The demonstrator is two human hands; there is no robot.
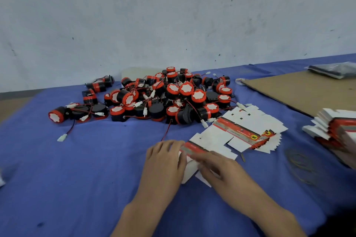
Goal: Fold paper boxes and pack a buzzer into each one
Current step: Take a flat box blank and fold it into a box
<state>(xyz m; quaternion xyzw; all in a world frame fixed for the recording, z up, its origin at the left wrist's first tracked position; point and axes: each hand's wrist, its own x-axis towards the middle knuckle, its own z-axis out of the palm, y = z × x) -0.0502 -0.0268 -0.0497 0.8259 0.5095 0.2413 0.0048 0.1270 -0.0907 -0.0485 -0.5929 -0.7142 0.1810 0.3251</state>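
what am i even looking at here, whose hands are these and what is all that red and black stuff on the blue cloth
This is one picture from a camera worn on a person's head, looking down at their own bare hands. There is no machine. The left hand and right hand both press on a flat, unfolded paper box, apparently starting to fold it. More flat boxes lie fanned out just beyond, and another stack sits at the right edge. The red and black pile is buzzers with thin wires and white plugs, waiting to be packed. Everything rests on a blue cloth; a cardboard sheet lies at the far right, with rubber bands in front of it.
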